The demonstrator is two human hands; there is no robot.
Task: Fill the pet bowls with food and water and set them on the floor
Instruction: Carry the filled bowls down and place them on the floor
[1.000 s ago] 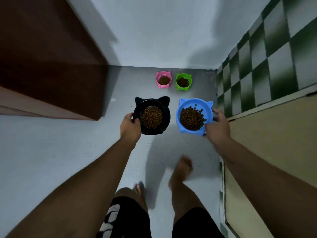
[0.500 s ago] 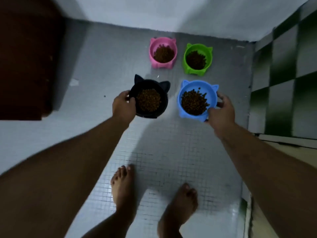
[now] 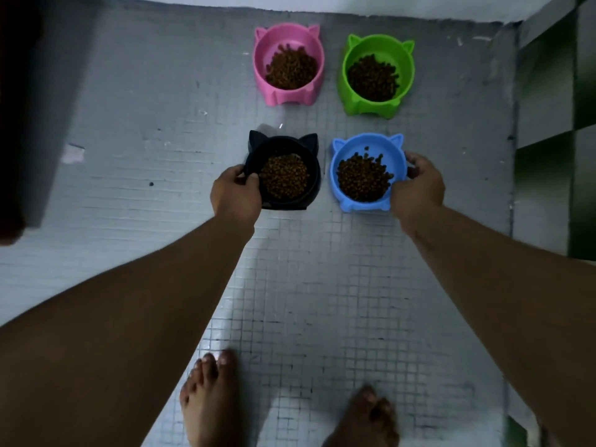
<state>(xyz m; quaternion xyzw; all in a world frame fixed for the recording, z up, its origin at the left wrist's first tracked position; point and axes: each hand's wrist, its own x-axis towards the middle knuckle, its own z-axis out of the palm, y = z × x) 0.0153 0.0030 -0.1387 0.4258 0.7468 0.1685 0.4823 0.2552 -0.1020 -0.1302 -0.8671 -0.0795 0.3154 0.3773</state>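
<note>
Where the small-tiled floor [image 3: 322,285] meets the far wall, a pink cat-eared bowl [image 3: 290,96] and a green cat-eared bowl [image 3: 364,108] stand side by side with kibble in them, a green-checked wall [image 3: 580,162] to their right. Just nearer, the left hand [image 3: 235,195] pinches the black cat-eared bowl [image 3: 283,141] at its left rim, thumb on top and fingers curled round the outside; the right hand [image 3: 417,188] grips the blue cat-eared bowl [image 3: 367,143] at its right rim likewise. Both bowls hold kibble, low over the tiles; whether they touch the floor cannot be told
</note>
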